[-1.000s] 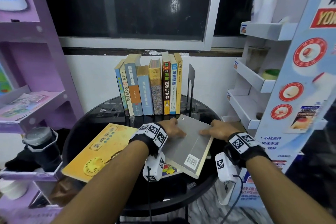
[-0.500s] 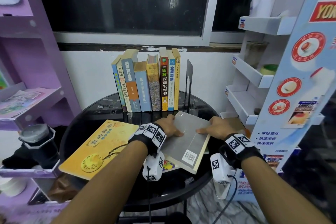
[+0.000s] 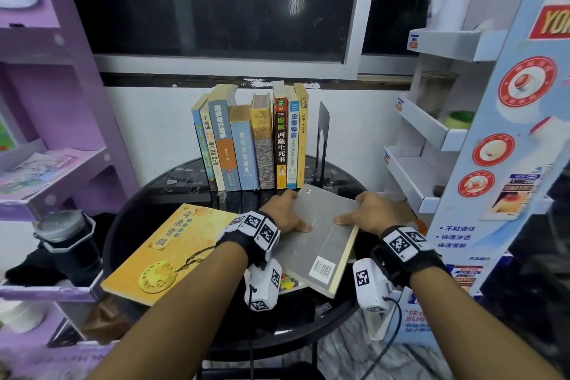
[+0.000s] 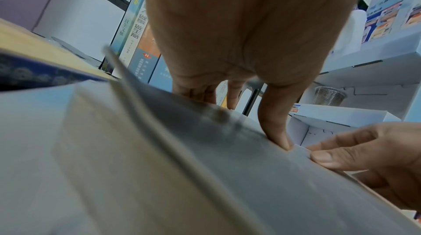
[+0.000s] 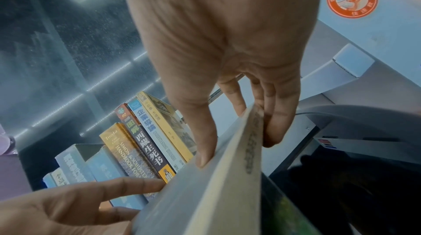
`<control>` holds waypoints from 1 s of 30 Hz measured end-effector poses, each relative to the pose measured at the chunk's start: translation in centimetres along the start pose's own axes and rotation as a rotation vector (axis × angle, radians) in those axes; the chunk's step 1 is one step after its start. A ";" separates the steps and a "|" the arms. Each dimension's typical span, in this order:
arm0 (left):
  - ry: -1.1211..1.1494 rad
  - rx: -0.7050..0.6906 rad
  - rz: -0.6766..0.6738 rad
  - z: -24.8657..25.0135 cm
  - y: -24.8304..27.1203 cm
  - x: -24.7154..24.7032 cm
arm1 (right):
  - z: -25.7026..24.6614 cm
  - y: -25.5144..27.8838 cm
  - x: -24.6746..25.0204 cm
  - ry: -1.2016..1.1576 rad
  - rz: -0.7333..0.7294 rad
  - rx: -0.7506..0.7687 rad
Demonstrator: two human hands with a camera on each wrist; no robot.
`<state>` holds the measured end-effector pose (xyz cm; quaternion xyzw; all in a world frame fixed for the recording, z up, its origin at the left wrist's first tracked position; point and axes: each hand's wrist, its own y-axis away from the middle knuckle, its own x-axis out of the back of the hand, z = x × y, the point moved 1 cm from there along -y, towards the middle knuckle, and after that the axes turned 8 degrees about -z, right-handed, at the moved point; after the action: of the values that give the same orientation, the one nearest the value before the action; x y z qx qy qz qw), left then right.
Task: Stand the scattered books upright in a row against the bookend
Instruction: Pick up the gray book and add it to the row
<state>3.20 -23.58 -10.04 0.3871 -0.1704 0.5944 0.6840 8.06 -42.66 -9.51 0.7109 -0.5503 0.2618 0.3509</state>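
Both hands hold the grey book by its long edges: left grip and right grip each clamp it, thumb on the matte cover, fingers under. It lies tilted on the round black glass desk, before the upright row and thin metal bookend. A yellow book lies flat to the left.

Head view: looks down from above my forearms. Wrist views: close under my palms, facing forward; all share the grey paperback book.
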 end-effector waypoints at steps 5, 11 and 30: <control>0.090 -0.044 0.006 0.0 0.1 0.9 | -1.2 -0.1 0.5 -0.028 0.054 0.035; 0.290 -0.092 0.070 0.0 0.5 2.3 | -2.9 0.3 1.7 -0.062 0.073 0.133; 0.922 -0.492 0.122 0.1 2.3 7.5 | -9.6 5.4 5.6 -0.369 -0.084 0.490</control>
<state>2.83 -18.49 -4.03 -0.0975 -0.0086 0.6842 0.7227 4.39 -39.23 1.81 0.8319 -0.4956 0.2386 0.0740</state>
